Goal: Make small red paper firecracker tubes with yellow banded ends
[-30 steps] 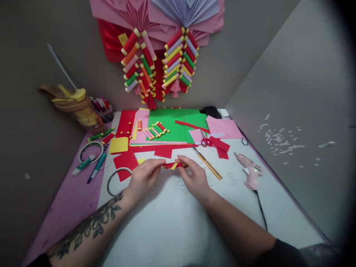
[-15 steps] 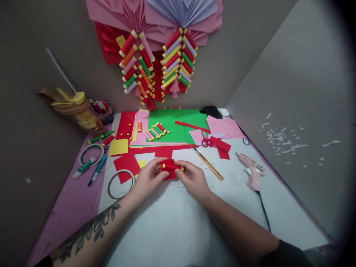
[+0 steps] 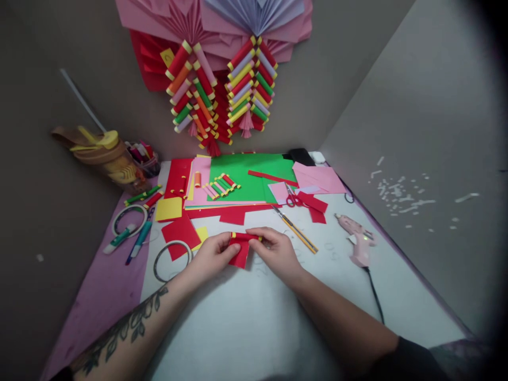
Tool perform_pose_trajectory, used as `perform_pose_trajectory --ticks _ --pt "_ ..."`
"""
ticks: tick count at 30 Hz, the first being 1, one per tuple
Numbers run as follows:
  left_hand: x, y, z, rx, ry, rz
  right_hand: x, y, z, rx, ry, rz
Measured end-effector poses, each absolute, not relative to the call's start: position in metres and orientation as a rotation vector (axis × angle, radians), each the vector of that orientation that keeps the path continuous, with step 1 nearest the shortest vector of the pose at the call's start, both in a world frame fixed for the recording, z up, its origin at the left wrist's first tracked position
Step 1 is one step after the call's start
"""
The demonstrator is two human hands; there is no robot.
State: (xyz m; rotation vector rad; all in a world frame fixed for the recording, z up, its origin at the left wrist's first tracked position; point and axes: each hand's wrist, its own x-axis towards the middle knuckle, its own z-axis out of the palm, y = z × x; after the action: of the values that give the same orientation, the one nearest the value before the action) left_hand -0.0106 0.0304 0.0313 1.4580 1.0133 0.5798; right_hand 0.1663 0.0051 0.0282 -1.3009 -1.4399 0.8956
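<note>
Between my two hands is a small red paper roll (image 3: 243,237) with yellow ends, lying along the top edge of a red paper piece (image 3: 239,260). My left hand (image 3: 214,254) pinches the left end of the roll and paper, thumb in front. On the other side, my right hand (image 3: 278,253) has its thumb and fingers closed on the right end of the roll. The paper hangs below the roll, toward me. Just left of my left hand lie a red paper square (image 3: 179,233) and a tape ring (image 3: 173,262).
A pink glue gun (image 3: 360,241) with a cord lies at right. Behind my hands are a yellow craft knife (image 3: 296,230), red scissors (image 3: 292,200), green paper (image 3: 254,161) and finished small rolls (image 3: 220,186). A tumbler (image 3: 119,161) stands at back left; paper firecracker strings (image 3: 249,79) hang above.
The roll has moved from across the middle of the red paper to its top edge, and more paper now shows below it. Both hands keep their hold.
</note>
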Motion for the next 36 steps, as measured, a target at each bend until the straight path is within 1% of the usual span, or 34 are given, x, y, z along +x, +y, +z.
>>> perform_pose_trajectory --ticks 9,18,31,36 --pt "-0.007 0.029 0.037 1.436 1.04 0.658 0.165 0.003 0.026 -1.214 -1.569 0.77" --pt "-0.007 0.026 0.037 1.459 1.03 0.692 0.166 0.004 0.03 -1.256 -1.505 0.903" --pt "-0.004 0.024 0.033 1.41 1.021 0.677 0.163 0.003 0.028 -1.248 -1.449 0.894" --pt "-0.003 0.02 0.033 1.402 1.087 0.812 0.164 0.003 0.028 -1.257 -1.458 0.881"
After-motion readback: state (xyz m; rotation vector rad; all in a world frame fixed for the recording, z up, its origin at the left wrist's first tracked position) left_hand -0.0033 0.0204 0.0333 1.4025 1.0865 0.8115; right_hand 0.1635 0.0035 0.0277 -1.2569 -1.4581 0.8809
